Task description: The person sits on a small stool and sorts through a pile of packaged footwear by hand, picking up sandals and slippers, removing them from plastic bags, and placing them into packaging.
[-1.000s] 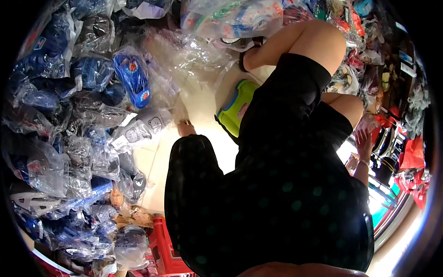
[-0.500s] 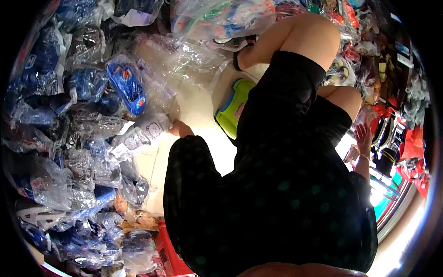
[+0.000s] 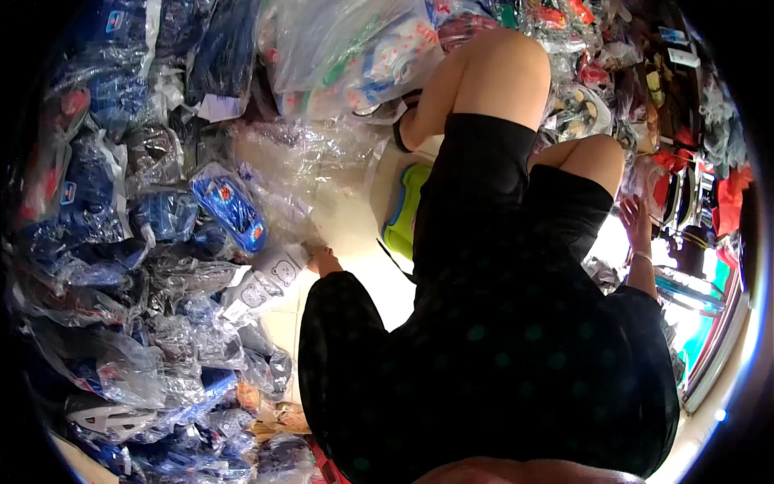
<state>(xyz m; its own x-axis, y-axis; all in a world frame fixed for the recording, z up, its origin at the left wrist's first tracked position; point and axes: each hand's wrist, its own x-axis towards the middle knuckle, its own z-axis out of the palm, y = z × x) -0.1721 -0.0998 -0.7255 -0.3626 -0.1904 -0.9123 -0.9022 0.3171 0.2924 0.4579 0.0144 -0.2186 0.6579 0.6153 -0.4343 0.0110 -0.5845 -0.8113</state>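
Note:
My left hand (image 3: 324, 260) is low over the pale floor (image 3: 347, 214), beside the lower edge of a loose clear plastic bag (image 3: 282, 153). Its fingers are drawn together, and what they hold, if anything, is too small to make out. Next to it lies a clear bag with grey bear faces (image 3: 270, 282). A blue sandal in plastic (image 3: 229, 211) rests up and to the left. Over on the right, my right hand (image 3: 637, 221) has its fingers spread with nothing in them, near wrapped goods and black-and-white items.
Plastic-wrapped blue and dark footwear (image 3: 89, 194) is heaped along the left. A lime-green stool (image 3: 405, 211) stands beside my leg. Large clear bags with coloured prints (image 3: 355, 60) lie ahead. Red goods (image 3: 731, 202) are at the right, and part of a red crate (image 3: 324, 464) shows at the bottom.
The view has shifted, so the heap on the left shows lower and further right. My left hand has moved from the open floor toward the bear-print bag. My right hand remains spread.

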